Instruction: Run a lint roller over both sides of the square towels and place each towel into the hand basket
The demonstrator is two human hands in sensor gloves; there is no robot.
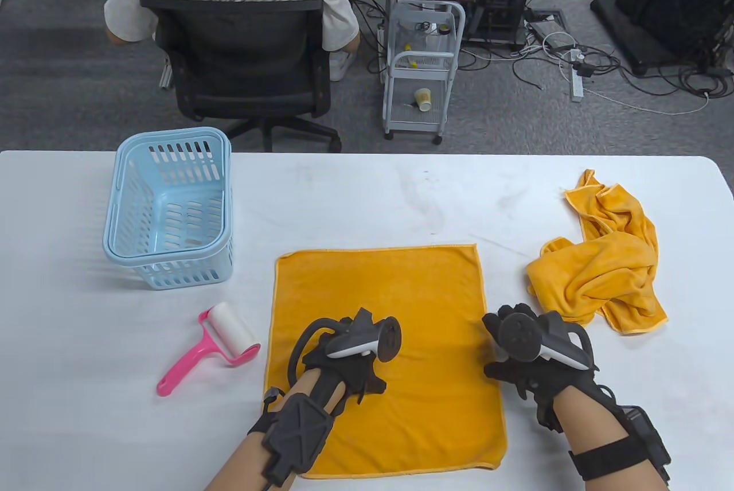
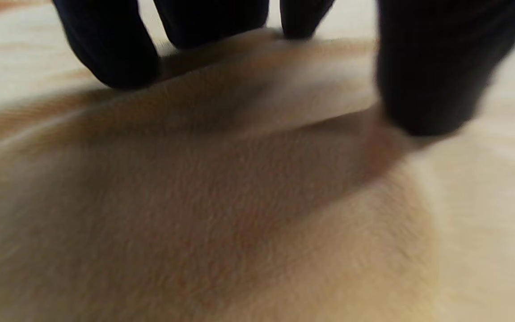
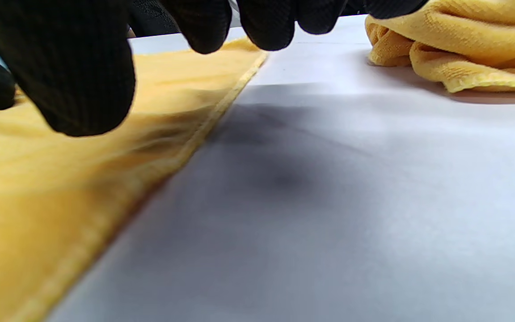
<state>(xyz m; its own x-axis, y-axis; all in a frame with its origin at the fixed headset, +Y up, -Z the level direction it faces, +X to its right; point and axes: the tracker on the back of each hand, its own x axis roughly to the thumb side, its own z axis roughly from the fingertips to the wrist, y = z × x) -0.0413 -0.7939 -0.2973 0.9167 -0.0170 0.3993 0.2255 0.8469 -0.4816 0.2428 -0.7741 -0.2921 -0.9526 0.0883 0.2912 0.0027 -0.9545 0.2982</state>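
We have the flat towel spread bottom centre of the table view, left hand resting on it with fingertips touching the pile, right hand at its right edge, fingers loose, gripping nothing. Cloth looks soft, light and limp, likely to bunch, so we'd pin an edge. Lint roller lies lower left: rigid, take the pink handle; basket sits upper left.
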